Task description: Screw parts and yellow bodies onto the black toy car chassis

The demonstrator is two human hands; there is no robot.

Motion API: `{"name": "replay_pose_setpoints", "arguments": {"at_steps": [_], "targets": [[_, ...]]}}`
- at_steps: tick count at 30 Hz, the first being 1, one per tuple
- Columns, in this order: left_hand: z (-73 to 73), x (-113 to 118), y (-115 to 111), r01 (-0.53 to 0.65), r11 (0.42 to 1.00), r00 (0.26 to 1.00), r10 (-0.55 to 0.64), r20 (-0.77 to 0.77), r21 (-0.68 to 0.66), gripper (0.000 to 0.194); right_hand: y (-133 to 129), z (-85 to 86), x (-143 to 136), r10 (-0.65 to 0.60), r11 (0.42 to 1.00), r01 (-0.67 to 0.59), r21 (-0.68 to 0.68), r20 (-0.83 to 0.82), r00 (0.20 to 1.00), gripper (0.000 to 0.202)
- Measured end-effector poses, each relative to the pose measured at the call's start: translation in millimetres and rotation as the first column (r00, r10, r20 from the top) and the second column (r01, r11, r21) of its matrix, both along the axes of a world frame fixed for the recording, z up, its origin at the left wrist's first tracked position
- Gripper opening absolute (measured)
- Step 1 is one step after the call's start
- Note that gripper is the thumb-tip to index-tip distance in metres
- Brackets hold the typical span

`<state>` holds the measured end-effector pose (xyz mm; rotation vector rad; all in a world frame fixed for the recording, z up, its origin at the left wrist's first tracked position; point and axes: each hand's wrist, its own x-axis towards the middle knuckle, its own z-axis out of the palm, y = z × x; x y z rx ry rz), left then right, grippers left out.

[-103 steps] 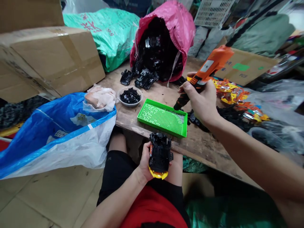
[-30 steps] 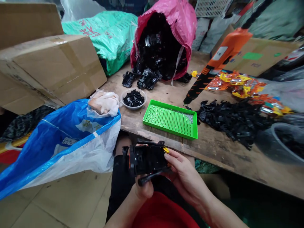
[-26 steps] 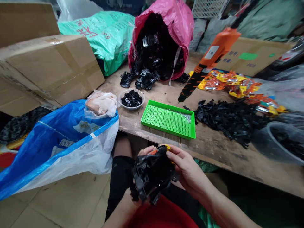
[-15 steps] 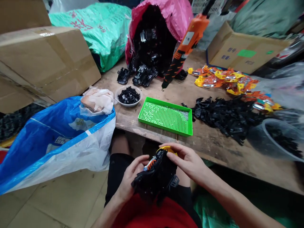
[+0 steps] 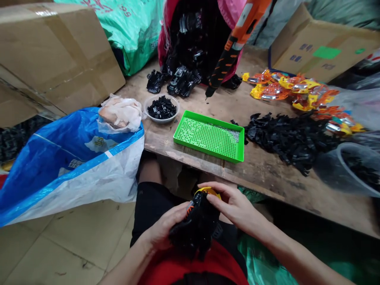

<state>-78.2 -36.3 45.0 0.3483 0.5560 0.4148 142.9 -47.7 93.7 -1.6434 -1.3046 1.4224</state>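
Green tray between toy and screwdriver

green sack: "66" or "99" | cardboard box: "PCS" | remainder: illegible

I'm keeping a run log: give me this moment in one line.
left hand: holds toy car; right hand: grips its yellow end; screwdriver: unheld

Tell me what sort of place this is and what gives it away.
Probably a small assembly workshop: an orange power driver tilts above a wooden bench, near a green tray of tiny silvery pieces and a heap of black parts.
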Motion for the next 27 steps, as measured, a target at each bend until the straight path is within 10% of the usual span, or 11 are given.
{"name": "replay_pose_setpoints", "arguments": {"at_steps": [11,27], "targets": [[-8.3,2.8,-26.8,0.024,0.984,0.999,-0.018,-0.037,0.175,0.046,-21.1,-10.1,-1.9,-0.036,0.999,0.033,0.027,0.128,0.991,0.023],[-17.2,23.1,-1.2,0.021,0.996,0.997,-0.028,-0.072,-0.091,0.039,4.3,18.7,-6.2,0.071,0.983,-0.095,0.156,0.150,0.986,0.029]]}}
